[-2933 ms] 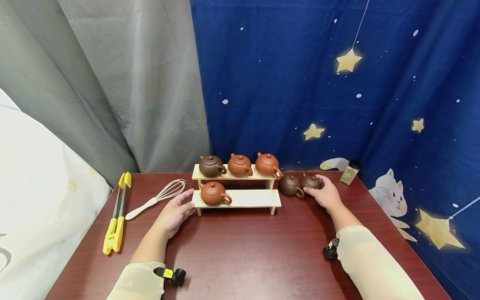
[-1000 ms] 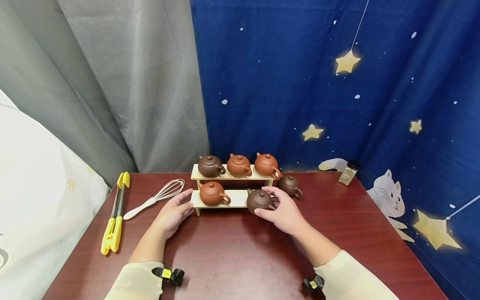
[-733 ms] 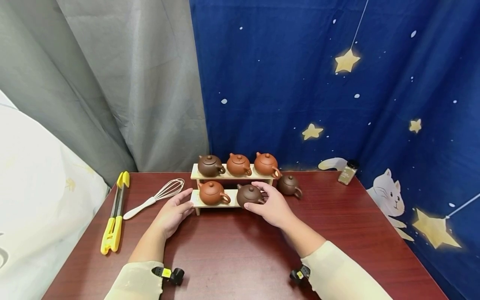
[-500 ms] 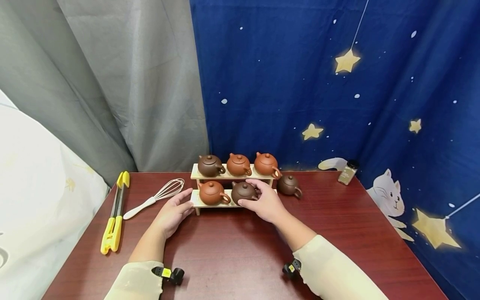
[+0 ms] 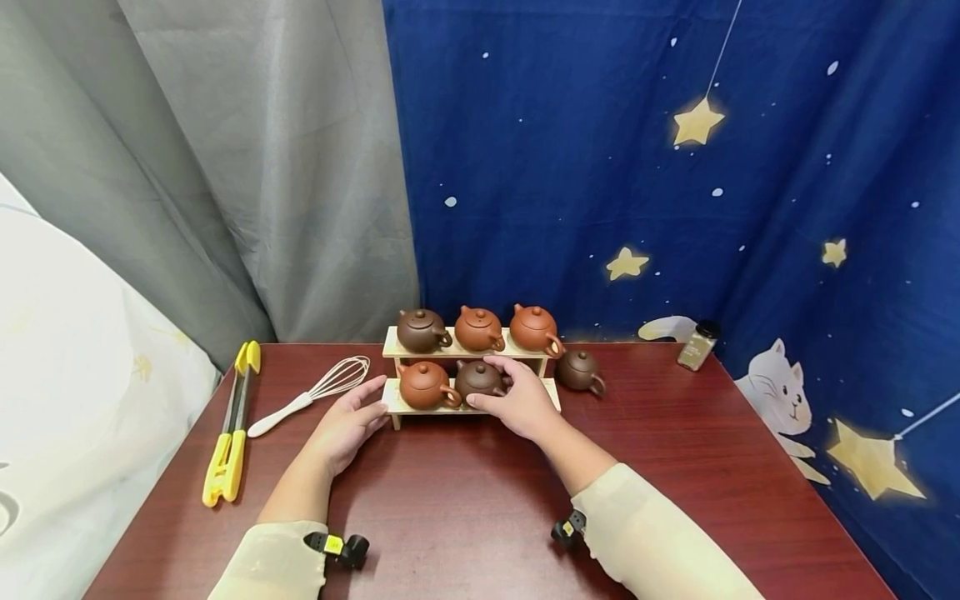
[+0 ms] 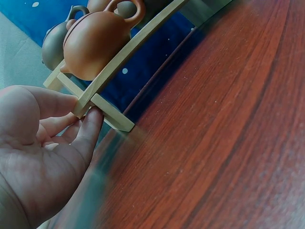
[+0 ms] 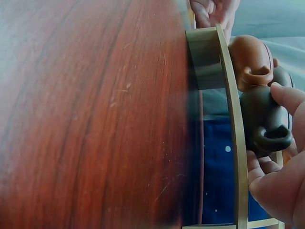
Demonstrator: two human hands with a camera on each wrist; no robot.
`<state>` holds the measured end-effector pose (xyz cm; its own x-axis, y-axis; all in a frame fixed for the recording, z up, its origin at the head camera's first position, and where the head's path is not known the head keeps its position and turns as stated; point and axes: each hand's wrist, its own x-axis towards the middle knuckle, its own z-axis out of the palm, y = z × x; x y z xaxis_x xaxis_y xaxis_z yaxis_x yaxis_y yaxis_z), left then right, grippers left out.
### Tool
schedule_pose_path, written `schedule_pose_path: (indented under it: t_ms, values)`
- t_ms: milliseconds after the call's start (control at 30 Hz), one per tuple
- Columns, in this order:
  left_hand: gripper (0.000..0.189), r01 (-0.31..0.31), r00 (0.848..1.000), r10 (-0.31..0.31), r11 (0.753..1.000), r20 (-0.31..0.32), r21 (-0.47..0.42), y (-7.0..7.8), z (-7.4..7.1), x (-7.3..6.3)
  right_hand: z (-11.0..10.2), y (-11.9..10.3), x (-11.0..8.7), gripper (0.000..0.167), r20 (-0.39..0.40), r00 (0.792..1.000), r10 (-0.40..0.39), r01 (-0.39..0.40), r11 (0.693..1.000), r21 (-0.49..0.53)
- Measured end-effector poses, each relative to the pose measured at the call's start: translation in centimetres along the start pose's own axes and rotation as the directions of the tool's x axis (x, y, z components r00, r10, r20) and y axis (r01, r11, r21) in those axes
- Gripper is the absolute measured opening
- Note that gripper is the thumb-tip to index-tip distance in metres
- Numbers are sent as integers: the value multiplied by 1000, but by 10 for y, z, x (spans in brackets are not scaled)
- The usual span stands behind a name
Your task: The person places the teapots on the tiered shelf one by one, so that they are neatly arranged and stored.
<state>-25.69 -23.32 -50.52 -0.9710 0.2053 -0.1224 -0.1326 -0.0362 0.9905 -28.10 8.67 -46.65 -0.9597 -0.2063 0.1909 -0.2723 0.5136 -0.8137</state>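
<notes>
A two-tier wooden rack (image 5: 534, 402) stands at the back of the table. My right hand (image 5: 521, 403) holds a dark brown teapot (image 5: 477, 379) by its body on the lower tier, thumb in front and fingers behind. Its spout side sits close against the handle of an orange-brown teapot (image 5: 423, 386) at the left. My left hand (image 6: 47, 143) pinches the left end of the lower tier, with thumb and fingertips at the corner of the board. On the upper tier are a dark teapot (image 5: 422, 331) and two orange-brown teapots (image 5: 478, 329).
Right of the rack another dark brown teapot (image 5: 578, 371) stands on the table (image 5: 465, 508). A small jar with a black lid (image 5: 697, 346) is at the back right corner. To the left lie a white whisk (image 5: 315, 396) and yellow-handled tongs (image 5: 232, 425).
My right hand has brought the dark brown teapot from the table at the right onto the lower tier, then leftward to the orange-brown one. My left hand stays at the rack's left end.
</notes>
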Motion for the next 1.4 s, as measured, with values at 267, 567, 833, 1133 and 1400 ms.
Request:
schedule_pose_path:
  t_ms: [267,567,833,1133,1400]
  values:
    - [67,-1,1000,1,1000,-4,1,0,0,0,-2,0,-3,71,-16,1000,-20,20,1000,0]
    - [67,3,1000,-3,1000,-9,4,1,0,0,-26,-1,-19,55,-70,996,-51,57,994,91]
    - [68,1,1000,-1,1000,2,-1,2,1,0,-59,5,-42,46,-127,992,-26,41,993,111]
    - [67,4,1000,-4,1000,-12,4,1,0,-1,-98,25,-55,43,-218,975,-42,57,996,65]
    - [67,-8,1000,8,1000,5,-9,0,1,0,-119,52,-47,48,-249,968,26,-22,1000,20]
